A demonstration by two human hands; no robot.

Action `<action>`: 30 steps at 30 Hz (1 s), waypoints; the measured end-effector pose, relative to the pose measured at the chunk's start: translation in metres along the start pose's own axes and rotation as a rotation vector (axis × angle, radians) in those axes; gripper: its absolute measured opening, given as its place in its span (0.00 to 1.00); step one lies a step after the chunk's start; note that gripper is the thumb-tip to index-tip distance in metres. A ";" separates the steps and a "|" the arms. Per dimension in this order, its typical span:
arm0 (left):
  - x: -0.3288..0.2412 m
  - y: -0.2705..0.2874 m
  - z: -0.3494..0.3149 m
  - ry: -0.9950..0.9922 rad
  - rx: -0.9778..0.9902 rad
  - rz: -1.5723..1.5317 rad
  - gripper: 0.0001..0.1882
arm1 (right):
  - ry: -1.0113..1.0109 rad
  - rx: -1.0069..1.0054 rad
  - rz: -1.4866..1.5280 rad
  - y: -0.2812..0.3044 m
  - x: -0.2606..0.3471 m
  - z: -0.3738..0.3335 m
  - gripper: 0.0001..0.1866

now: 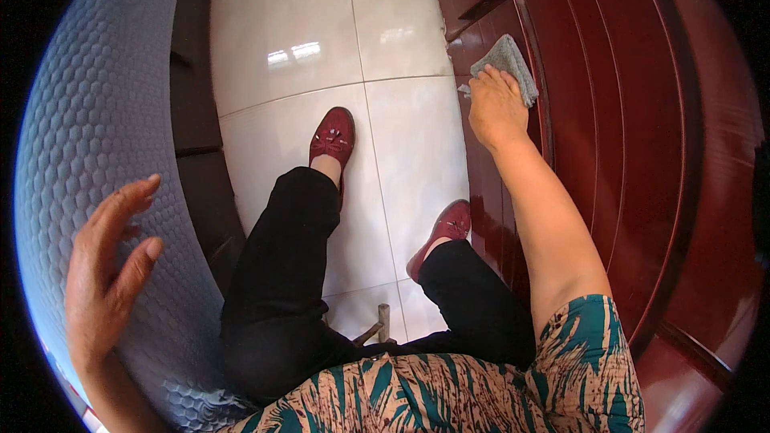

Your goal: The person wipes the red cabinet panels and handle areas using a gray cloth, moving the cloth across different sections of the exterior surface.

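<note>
My right hand (496, 106) presses a folded grey cloth (508, 60) against the edge of a dark red wooden door (634, 112) on my right. The fingers lie over the cloth and hold it flat on the wood. My left hand (104, 273) is open at the lower left, fingers spread, resting against or just off a pale blue-grey cushion with a honeycomb texture (88, 112). It holds nothing.
Glossy white floor tiles (297, 40) lie below me. My legs in black trousers and dark red shoes (334, 135) stand on them. A dark wooden frame (196, 112) runs beside the cushion. A small wooden piece (383, 322) shows between my legs.
</note>
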State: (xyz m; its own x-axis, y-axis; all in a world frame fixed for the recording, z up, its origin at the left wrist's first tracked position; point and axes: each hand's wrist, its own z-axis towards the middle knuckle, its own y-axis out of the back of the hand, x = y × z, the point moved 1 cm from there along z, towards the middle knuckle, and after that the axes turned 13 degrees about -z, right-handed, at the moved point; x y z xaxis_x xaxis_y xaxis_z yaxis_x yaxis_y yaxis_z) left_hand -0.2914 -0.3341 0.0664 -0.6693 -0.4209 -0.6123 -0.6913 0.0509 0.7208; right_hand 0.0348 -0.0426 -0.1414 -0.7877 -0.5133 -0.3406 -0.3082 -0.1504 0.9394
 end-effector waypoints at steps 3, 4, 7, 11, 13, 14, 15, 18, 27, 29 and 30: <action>0.010 -0.004 -0.002 -0.049 -0.107 0.071 0.24 | -0.005 -0.059 -0.025 0.008 0.003 -0.002 0.16; 0.015 -0.006 -0.002 -0.071 -0.163 0.090 0.24 | 0.001 -0.070 -0.030 0.010 0.005 -0.003 0.15; 0.006 -0.018 0.004 -0.065 -0.204 0.114 0.23 | 0.033 -0.112 -0.068 0.007 -0.009 -0.003 0.15; -0.009 -0.018 0.014 0.009 -0.153 0.094 0.22 | 0.105 -0.134 -0.152 -0.005 -0.009 -0.010 0.15; -0.015 -0.018 0.025 0.047 -0.122 0.087 0.22 | 0.143 -0.196 -0.202 -0.035 -0.012 -0.026 0.12; -0.014 -0.022 0.038 0.055 -0.102 0.087 0.21 | 0.133 -0.160 -0.136 -0.049 -0.011 -0.037 0.13; -0.013 -0.026 0.053 0.061 -0.081 0.088 0.21 | 0.184 -0.076 -0.212 -0.060 -0.013 -0.053 0.13; -0.002 -0.017 0.087 0.052 0.024 0.060 0.21 | 0.273 0.035 -0.205 -0.098 -0.008 -0.100 0.18; 0.047 -0.039 0.143 -0.131 0.011 -0.063 0.18 | 0.453 0.308 -0.116 -0.132 -0.023 -0.224 0.24; 0.060 -0.047 0.152 -0.190 -0.043 -0.141 0.17 | 0.382 0.457 0.016 -0.132 -0.025 -0.247 0.28; 0.061 -0.049 0.155 -0.212 -0.061 -0.134 0.16 | 0.406 0.458 -0.031 -0.136 -0.024 -0.260 0.28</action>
State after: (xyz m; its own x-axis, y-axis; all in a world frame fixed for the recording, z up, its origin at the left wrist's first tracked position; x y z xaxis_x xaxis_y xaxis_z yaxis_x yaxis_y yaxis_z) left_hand -0.3407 -0.2216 -0.0568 -0.6194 -0.2208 -0.7534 -0.7642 -0.0499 0.6430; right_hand 0.2345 -0.2296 -0.2506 -0.5361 -0.8093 -0.2401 -0.5968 0.1622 0.7858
